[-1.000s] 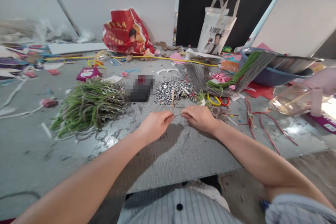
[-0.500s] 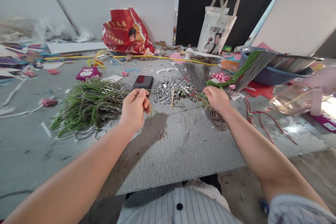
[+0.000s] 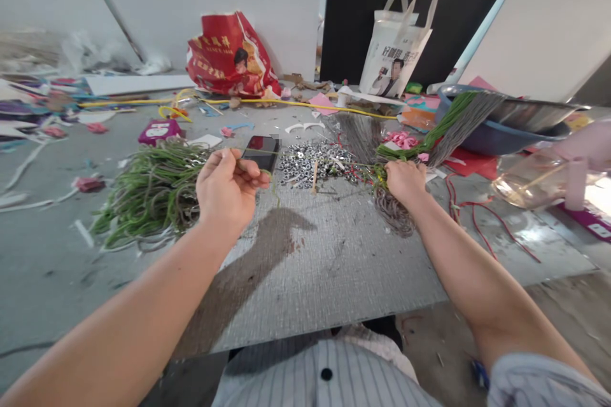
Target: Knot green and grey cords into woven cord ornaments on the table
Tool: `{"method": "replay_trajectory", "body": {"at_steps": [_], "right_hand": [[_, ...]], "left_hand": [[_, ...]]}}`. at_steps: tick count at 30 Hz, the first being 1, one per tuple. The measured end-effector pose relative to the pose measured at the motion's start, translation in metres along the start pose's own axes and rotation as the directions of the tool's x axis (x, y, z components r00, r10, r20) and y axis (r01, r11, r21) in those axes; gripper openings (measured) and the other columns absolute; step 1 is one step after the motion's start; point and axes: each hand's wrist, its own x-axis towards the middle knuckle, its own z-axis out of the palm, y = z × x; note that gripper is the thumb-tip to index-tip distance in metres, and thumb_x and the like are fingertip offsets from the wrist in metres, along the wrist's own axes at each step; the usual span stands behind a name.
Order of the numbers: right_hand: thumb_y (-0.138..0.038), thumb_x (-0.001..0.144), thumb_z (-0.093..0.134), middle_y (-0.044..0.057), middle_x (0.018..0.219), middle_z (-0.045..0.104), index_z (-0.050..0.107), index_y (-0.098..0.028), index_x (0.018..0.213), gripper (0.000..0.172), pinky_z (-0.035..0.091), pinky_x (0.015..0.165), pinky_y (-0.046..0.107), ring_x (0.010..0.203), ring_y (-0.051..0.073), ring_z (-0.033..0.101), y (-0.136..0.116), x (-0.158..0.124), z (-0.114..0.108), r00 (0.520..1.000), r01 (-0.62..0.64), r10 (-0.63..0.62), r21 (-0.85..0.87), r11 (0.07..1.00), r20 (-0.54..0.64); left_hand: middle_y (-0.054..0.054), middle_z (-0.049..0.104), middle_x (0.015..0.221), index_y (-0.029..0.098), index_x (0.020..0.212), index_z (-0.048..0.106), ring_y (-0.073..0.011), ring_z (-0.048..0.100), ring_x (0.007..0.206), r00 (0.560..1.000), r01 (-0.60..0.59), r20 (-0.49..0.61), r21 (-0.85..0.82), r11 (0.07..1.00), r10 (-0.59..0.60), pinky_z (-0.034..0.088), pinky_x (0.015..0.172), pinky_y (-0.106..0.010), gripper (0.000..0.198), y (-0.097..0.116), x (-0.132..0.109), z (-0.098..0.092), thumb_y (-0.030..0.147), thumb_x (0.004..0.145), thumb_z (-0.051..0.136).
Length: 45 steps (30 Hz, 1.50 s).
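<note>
My left hand (image 3: pixel 228 187) is raised above the grey table (image 3: pixel 310 267), palm toward me, its fingers pinched on a thin green string (image 3: pixel 273 183) that hangs from them. My right hand (image 3: pixel 405 181) is closed on the end of a bundle of green and grey strings (image 3: pixel 436 133) that runs up into a blue basin (image 3: pixel 477 130). Between the hands lies a heap of small metal washers (image 3: pixel 315 162) with a short wooden stick in it. A black phone (image 3: pixel 260 151) lies just behind my left hand.
A big pile of green and grey strings (image 3: pixel 153 191) lies at the left. A red bag (image 3: pixel 229 57) and a white tote bag (image 3: pixel 398 51) stand at the back. A metal bowl (image 3: pixel 529 114) and a clear plastic container (image 3: pixel 539 181) are at the right, red cords (image 3: pixel 482 229) beside them.
The hands, close together at the table's middle a second ago, have parted. The left rose and went left with a string; the right went to the bundle at the right.
</note>
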Motion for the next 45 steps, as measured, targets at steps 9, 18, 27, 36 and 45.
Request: {"method": "replay_trajectory", "body": {"at_steps": [9, 18, 27, 36, 45], "right_hand": [[-0.011, 0.082, 0.036, 0.016, 0.112, 0.064, 0.066, -0.014, 0.105, 0.038, 0.032, 0.09, 0.052, 0.107, 0.032, 0.054, 0.001, 0.002, 0.006, 1.0, -0.01, 0.01, 0.035, 0.999, 0.008], [-0.012, 0.075, 0.043, 0.014, 0.135, 0.048, 0.051, -0.015, 0.124, 0.049, 0.028, 0.106, 0.046, 0.128, 0.024, 0.038, -0.04, -0.034, -0.021, 0.787, 0.604, -0.541, 0.55, 0.577, -0.297], [-0.043, 0.085, 0.048, -0.005, 0.054, 0.045, 0.057, -0.017, 0.074, 0.029, 0.035, 0.054, 0.023, 0.051, 0.009, 0.041, -0.061, -0.054, -0.026, 0.769, 0.197, -0.639, 0.944, 0.265, 0.019], [-0.05, 0.077, 0.062, 0.003, 0.108, 0.062, 0.063, -0.022, 0.073, 0.028, 0.044, 0.084, 0.033, 0.094, 0.015, 0.057, -0.057, -0.055, -0.031, 0.86, -0.074, -0.5, 0.947, -0.314, -0.099], [-0.039, 0.088, 0.052, 0.006, 0.116, 0.061, 0.071, -0.026, 0.083, 0.023, 0.02, 0.111, 0.045, 0.13, 0.019, 0.037, -0.091, -0.084, -0.031, 0.737, 0.502, -0.521, 0.865, -0.006, -0.431]], "left_hand": [[0.007, 0.056, 0.043, 0.022, 0.073, 0.045, -0.0122, 0.054, 0.038, 0.998, -0.051, 0.048, 0.077, 0.996, 0.047, 0.044, 0.041, -0.025, 0.02, 0.004, 0.005, -0.003, 0.019, 0.091, 0.036], [0.001, 0.061, 0.061, 0.018, 0.069, 0.055, -0.0084, 0.054, 0.048, 0.687, -0.164, 0.638, 0.602, 0.782, -0.347, 0.044, 0.048, -0.02, 0.02, -0.034, -0.035, 0.002, 0.035, 0.079, 0.053], [0.001, 0.058, 0.06, 0.018, 0.072, 0.053, -0.0075, 0.049, 0.043, 0.872, -0.194, 0.476, 0.552, 0.811, -0.116, 0.041, 0.046, -0.02, 0.024, -0.028, -0.028, -0.001, 0.038, 0.083, 0.048], [0.001, 0.06, 0.068, 0.016, 0.078, 0.054, -0.0074, 0.052, 0.045, 0.82, 0.019, 0.489, 0.497, 0.868, -0.298, 0.043, 0.047, -0.021, 0.025, -0.036, -0.032, 0.002, 0.041, 0.079, 0.054], [0.003, 0.061, 0.075, 0.018, 0.09, 0.057, -0.0098, 0.057, 0.059, 0.621, 0.095, 0.666, 0.458, 0.884, -0.412, 0.048, 0.054, -0.022, 0.031, -0.046, -0.052, 0.01, 0.016, 0.059, 0.062]]}}
